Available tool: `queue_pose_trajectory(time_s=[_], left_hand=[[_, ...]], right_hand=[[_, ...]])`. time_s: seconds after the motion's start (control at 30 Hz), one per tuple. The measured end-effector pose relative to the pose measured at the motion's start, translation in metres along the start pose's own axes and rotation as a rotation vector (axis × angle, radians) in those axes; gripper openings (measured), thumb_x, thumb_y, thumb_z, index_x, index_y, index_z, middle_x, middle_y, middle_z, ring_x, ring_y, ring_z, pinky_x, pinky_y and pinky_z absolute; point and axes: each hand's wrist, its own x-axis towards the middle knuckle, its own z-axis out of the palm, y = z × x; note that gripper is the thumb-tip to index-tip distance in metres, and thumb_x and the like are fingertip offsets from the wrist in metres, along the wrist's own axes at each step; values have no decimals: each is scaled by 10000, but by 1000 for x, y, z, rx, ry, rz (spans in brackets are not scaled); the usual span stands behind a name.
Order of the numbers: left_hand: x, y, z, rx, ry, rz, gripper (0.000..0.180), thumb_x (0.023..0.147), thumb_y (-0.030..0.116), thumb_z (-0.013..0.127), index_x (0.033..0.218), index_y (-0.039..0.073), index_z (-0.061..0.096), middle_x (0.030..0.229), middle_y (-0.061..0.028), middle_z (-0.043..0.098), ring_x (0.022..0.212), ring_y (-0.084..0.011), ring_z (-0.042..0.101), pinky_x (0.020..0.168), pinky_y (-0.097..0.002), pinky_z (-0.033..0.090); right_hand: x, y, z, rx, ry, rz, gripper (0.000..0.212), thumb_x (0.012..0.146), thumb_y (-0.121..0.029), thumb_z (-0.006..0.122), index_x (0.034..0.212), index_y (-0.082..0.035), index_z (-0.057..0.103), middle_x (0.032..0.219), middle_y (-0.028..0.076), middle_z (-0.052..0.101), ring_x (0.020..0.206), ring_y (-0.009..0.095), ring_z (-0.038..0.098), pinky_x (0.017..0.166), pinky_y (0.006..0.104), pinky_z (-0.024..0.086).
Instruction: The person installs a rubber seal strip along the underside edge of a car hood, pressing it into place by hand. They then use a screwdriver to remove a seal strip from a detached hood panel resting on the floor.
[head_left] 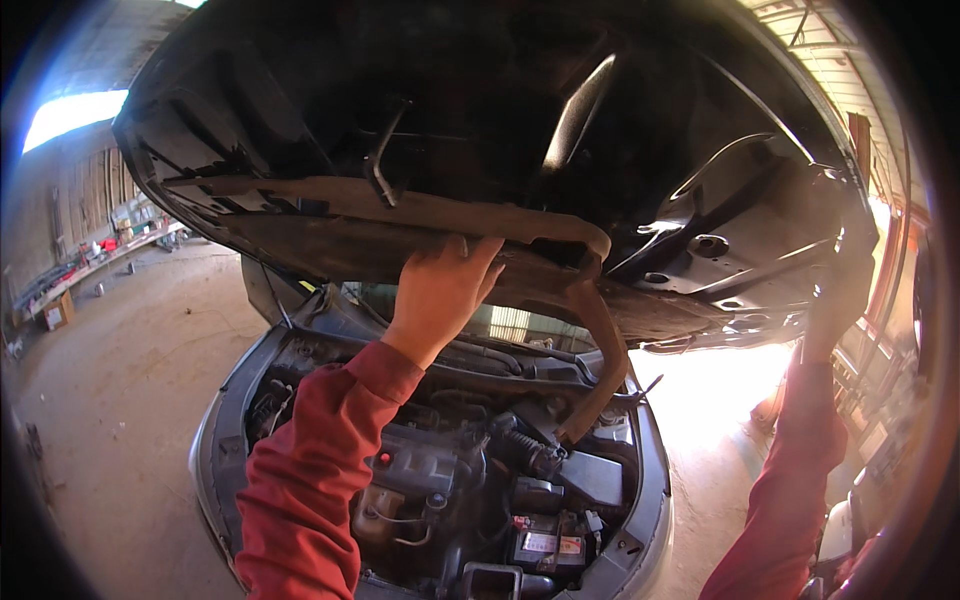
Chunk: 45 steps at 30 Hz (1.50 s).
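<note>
Overhead is the dark underside of a raised car hood [480,90]. A long, flat, brown, dusty strip [420,208] runs across its lower part. Toward the right the strip bends over, and its loose end [608,350] hangs into the engine bay. My left hand [438,295] reaches up in the middle, fingers apart and slightly bent, fingertips against the strip's lower edge; the thumb stands off it. At the hood's right edge my right hand [842,280] is raised against the metal. Glare and blur hide its fingers.
Below lies the engine bay with an engine cover [410,465], a ribbed air hose [525,448] and a battery [550,545]. A metal hinge-like bracket [380,165] sticks out from the hood. Far left, a bench [95,265] with assorted items stands along the wall.
</note>
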Motion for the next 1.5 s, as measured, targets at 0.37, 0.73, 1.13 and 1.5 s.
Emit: queue_pose_trajectory(time_s=[0.37, 0.73, 1.13, 1.5], left_hand=[[36, 38, -42, -1705, 27, -976, 331, 973, 321, 694, 761, 88, 593, 660, 33, 523, 581, -89, 488, 575, -251, 383], [30, 37, -57, -1747, 19, -1141, 329, 950, 178, 665, 662, 143, 510, 590, 74, 356, 513, -45, 290, 490, -235, 230], [16, 33, -47, -1730, -7, -1006, 383, 989, 171, 585, 624, 134, 476, 551, 55, 337, 470, -52, 259, 449, -225, 209], [9, 34, -50, -1747, 38, -849, 346, 1012, 161, 506, 672, 99, 488, 569, 22, 338, 465, -71, 255, 420, -229, 242]], right_hand=[[-35, -95, -9, -28, 30, -124, 444, 1071, -263, 450, 1400, 35, 466, 1344, 216, 552, 1191, 305, 577, 992, 412, 451], [-209, -241, 64, 15, -936, -727, 629, 816, -162, 689, 1376, 57, 507, 1519, 218, 422, 1409, 372, 413, 1158, 488, 340], [-236, -249, 170, -108, -510, -690, 717, 895, -405, 658, 1462, -5, 474, 1571, 206, 380, 1479, 337, 330, 1160, 480, 311], [-217, -268, 192, -526, -233, -988, 545, 1015, -399, 405, 1522, -198, 428, 1637, -29, 326, 1523, 160, 262, 1209, 392, 234]])
